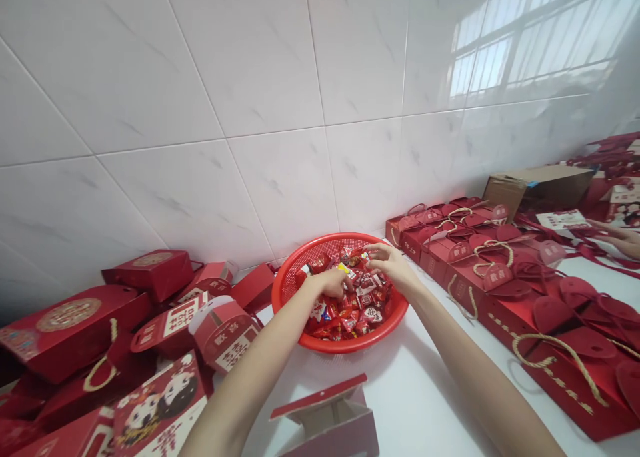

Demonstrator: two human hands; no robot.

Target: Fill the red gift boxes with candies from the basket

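Observation:
A red plastic basket (341,347) stands on the white table near the tiled wall and holds many wrapped candies (353,320), mostly red. My left hand (334,283) is in the middle of the basket, its fingers bent down among the candies; what they hold, if anything, is hidden. Over the basket's right side is my right hand (393,264), with fingers curved toward the candies and apart, and nothing visible between them. An open red box (335,427) stands in front of the basket, between my forearms, its top unfolded and its inside showing.
Red gift boxes (150,334) are piled at the left. Rows of red boxes with rope handles (500,284) line the right side. Beyond them are a cardboard box (555,194) and red ribbons. Another person's hand (617,239) shows at the far right edge.

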